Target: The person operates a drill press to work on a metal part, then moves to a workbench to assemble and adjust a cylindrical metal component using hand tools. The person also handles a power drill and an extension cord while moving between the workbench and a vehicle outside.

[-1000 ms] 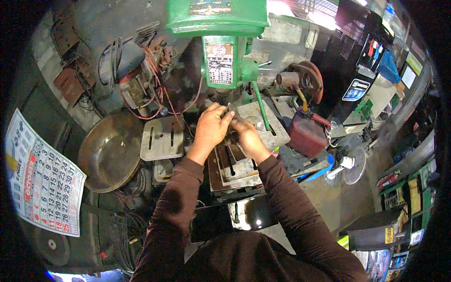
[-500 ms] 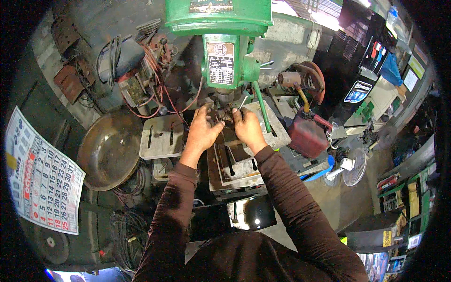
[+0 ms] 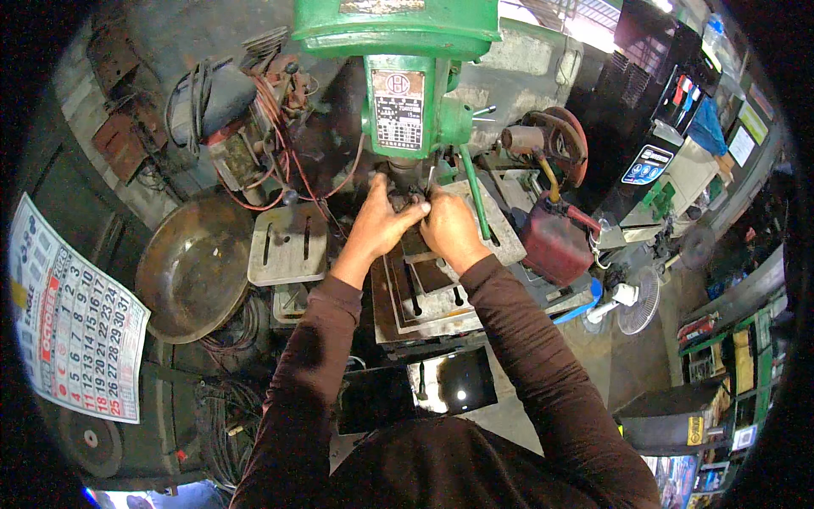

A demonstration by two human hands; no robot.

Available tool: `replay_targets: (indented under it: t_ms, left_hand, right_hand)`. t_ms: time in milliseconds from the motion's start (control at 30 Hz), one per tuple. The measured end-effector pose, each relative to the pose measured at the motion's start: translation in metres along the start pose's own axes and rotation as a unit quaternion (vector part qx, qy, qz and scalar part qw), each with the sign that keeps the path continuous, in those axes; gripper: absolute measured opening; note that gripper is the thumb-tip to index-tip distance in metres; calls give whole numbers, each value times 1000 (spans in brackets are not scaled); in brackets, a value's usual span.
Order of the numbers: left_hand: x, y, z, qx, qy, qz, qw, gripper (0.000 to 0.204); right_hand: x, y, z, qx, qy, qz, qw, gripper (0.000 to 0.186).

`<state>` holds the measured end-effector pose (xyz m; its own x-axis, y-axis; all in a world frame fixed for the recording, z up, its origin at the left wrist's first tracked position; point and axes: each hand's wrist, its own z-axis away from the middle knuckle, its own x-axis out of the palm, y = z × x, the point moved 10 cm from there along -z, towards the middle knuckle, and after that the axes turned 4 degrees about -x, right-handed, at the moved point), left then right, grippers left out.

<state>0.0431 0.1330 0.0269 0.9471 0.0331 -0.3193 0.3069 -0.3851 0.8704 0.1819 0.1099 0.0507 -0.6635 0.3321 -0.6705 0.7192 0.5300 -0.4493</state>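
Note:
The green drill press (image 3: 407, 110) stands in front of me, its dark chuck area (image 3: 403, 170) below the head. My left hand (image 3: 377, 222) is raised under it, fingers curled at dark metal parts, with its thumb reaching toward my right hand. My right hand (image 3: 451, 227) is closed beside it, next to a thin silvery rod (image 3: 432, 176); what its fingers grip is hidden. Slotted metal table pieces (image 3: 415, 297) lie beneath both hands. The green lever (image 3: 475, 191) hangs just right of my right hand.
At left are a round metal pan (image 3: 182, 280), a loose slotted plate (image 3: 284, 263), cables and a hanging calendar (image 3: 80, 314). To the right stand a red fuel can (image 3: 555, 242), a black machine (image 3: 615, 93) and a white fan (image 3: 636, 301). A dark glossy panel (image 3: 381, 394) lies below.
Both hands drew apart and have come closer again, now higher at the chuck. My left hand moved up, its thumb swinging toward my right hand.

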Motion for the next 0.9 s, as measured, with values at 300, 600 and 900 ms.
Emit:
replay_targets:
  t_ms: [300,600,900]
  left_hand:
    - [3,10,-16,-101,108,-34,988,109]
    - [1,32,-13,-123,217,-104,963,88]
    - [-4,-35,-55,-11,-92,95,991,61]
  right_hand:
    - [15,10,7,53,-37,-153,986,28]
    - [16,5,38,71,-33,-295,952,46]
    - [12,10,108,54,-110,-173,977,29]
